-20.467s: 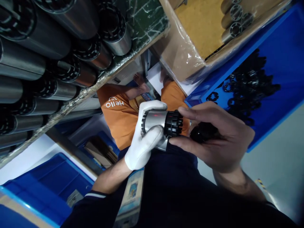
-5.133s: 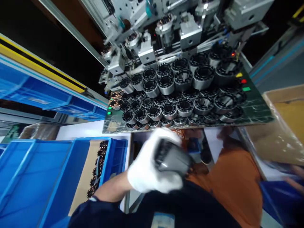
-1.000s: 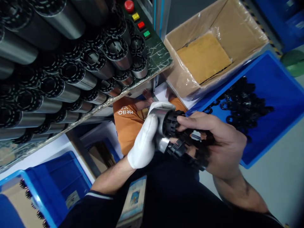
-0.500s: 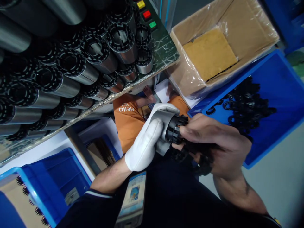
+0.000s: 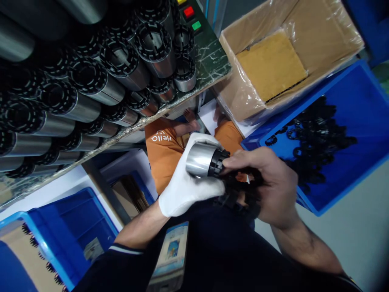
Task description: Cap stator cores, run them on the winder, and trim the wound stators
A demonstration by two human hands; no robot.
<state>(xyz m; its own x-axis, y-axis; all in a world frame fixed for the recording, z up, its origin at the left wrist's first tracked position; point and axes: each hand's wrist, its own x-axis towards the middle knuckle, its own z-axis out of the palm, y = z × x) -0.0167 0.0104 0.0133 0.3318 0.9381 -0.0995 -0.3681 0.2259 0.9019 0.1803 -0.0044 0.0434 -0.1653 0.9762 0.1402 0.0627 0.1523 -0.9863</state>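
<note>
Worktop [image 5: 211, 56] ahead of the left hand [image 5: 180, 186] is lined with metal cylinders [image 5: 162, 54], already toothed at the rim. Another cylinder [image 5: 199, 159] is clasped in the gloved left hand; its black toothed ring [image 5: 216, 163] is judged not fully seated, being pressed by the right hand [image 5: 273, 182], where further rings [image 5: 257, 175] are held under curled fingers.

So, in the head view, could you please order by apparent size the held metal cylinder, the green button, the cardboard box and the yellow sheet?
Largest to smallest:
Cardboard box
Yellow sheet
Held metal cylinder
Green button
</note>
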